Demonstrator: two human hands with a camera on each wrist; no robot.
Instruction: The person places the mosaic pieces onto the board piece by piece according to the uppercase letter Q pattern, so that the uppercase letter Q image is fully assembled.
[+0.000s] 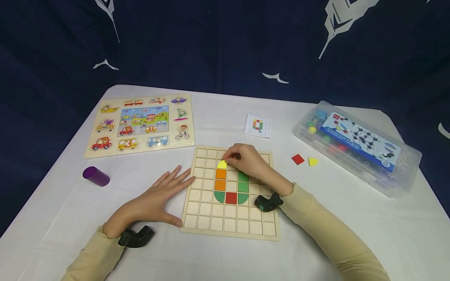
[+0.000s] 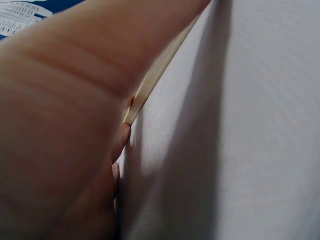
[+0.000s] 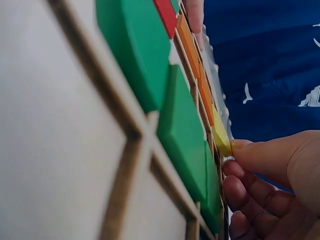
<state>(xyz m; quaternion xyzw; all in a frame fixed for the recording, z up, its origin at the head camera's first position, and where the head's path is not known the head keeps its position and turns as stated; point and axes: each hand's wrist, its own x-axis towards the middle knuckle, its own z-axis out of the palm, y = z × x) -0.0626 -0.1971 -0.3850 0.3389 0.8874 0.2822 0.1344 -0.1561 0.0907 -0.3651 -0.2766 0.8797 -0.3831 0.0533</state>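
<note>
The yellow quarter-round tile (image 1: 222,164) is at a cell of the pale grid board (image 1: 232,224), just beyond the upper orange tile (image 1: 221,174); I cannot tell whether it sits fully flat. The right hand (image 1: 246,157) pinches it at the edge between thumb and fingertip. It is probably light, stiff and hard to damage, but the smooth face could slip under a dry finger; the thin sides near a corner look the surest hold. The left hand (image 1: 162,199) has its fingers spread, touching the board's left edge, a sensible brace, since so flat a panel might skid on cloth.

The board looks wooden, its square cells framed by narrow raised slats (image 3: 171,179). The green quarter-round tile (image 1: 243,198) and red square tile (image 1: 231,198) share a sleek, even colour and crisp rims. A smooth purple cylinder (image 1: 97,176) and a clear, hard plastic case (image 1: 404,171) rest on the cloth-covered table (image 1: 168,263)
</note>
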